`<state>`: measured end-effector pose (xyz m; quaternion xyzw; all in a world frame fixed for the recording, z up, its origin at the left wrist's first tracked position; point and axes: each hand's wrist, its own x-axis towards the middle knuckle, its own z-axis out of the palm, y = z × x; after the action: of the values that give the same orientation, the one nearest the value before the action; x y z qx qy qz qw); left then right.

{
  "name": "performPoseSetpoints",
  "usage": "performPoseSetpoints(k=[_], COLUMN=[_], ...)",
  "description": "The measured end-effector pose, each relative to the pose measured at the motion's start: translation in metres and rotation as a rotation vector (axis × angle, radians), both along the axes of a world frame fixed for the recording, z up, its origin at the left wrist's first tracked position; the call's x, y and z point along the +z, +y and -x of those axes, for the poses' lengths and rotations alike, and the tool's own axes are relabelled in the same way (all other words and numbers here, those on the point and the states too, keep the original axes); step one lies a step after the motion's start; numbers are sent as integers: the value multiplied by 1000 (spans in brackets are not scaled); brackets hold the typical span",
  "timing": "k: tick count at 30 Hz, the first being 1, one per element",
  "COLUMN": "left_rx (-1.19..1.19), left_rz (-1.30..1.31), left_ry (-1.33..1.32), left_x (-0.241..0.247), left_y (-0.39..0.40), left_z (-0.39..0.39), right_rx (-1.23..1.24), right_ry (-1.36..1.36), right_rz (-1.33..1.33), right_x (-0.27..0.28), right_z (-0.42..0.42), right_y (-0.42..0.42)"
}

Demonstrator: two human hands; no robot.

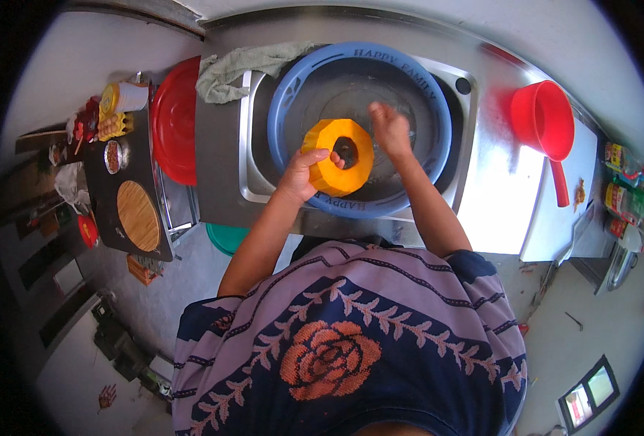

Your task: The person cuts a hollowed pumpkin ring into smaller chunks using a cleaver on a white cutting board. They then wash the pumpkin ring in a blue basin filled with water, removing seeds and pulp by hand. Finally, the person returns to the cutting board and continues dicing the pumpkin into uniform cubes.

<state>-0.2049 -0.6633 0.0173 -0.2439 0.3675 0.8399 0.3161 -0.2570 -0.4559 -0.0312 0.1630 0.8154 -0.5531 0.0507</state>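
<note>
A thick ring of peeled orange pumpkin (361, 173) with a hollow centre is tilted over a blue plastic basin (276, 122). My left hand (300, 177) grips its left side, the thumb on the outer face and fingertips inside the hole. To the right of the pumpkin, my right hand (392, 128) is raised over the basin, slightly blurred, its fingers curled; whether it holds anything small is not clear. The basin sits in a stainless steel sink (247, 163) and looks to have water in it.
A grey-green cloth (221, 82) drapes over the sink's left corner. Right of the sink are a red plastic dipper (543, 117) and a white cutting board (551, 218). At the left stand a large red basin (175, 122) and a dark table with a round wooden board (138, 216).
</note>
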Motion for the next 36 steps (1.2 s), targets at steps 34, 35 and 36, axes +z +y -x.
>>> performPoseSetpoints(k=[34, 35, 36], left_rx=[2, -2, -15], left_rz=[252, 319, 383], left_ry=[99, 111, 125], left_x=[-9, -9, -8], left_y=[26, 25, 28], left_z=[16, 18, 21], right_rx=[307, 133, 26], right_ry=[-11, 19, 2], right_rz=[37, 128, 254], right_x=[28, 24, -6], right_z=[-71, -67, -61], right_y=[-39, -37, -26])
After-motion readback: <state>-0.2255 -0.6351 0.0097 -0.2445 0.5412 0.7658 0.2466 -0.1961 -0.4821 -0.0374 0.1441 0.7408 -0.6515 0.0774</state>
